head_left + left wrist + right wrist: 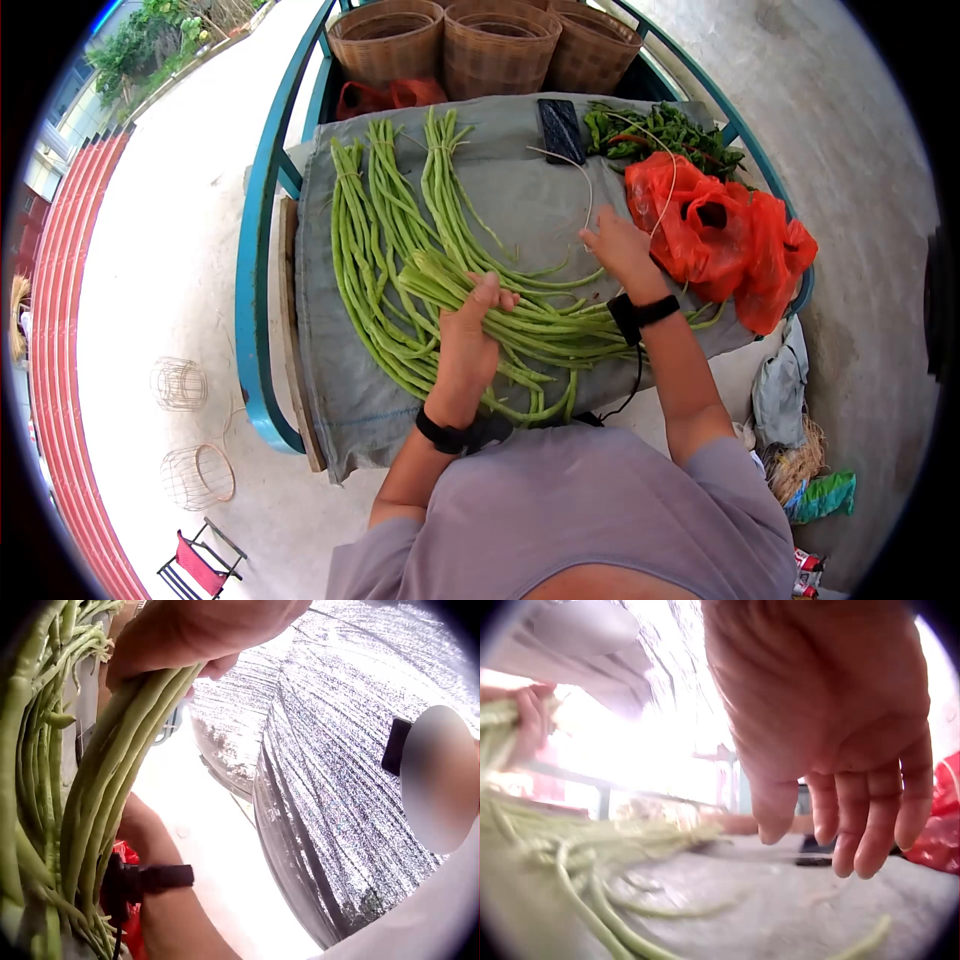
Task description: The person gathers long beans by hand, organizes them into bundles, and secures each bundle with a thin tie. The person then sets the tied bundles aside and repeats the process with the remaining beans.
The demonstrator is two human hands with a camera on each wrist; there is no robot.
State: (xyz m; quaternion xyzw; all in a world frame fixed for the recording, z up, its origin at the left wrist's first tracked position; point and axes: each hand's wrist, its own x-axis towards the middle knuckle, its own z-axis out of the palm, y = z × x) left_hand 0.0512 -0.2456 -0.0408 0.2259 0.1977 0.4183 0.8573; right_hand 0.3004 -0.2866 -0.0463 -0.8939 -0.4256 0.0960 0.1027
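Observation:
My left hand (468, 340) grips a bunch of long green beans (425, 278) near one end, its thumb over the top. Their long tails trail right across the grey cloth. In the left wrist view, the fingers wrap round the held beans (127, 772). Right of the bunch, my right hand (622, 252) reaches forward beside a thin pale straw (588, 190). Its fingers hang loosely extended in the right wrist view, the thumb (772, 814) apart from them, and nothing shows between them. Several tied bundles of long beans (347, 200) lie at the left.
The grey cloth (325, 400) covers a platform with a teal metal rail (258, 250). Woven baskets (500, 55) stand at the far end. A black phone (561, 130), leafy greens (670, 135) and red plastic bags (715, 225) lie at the back right.

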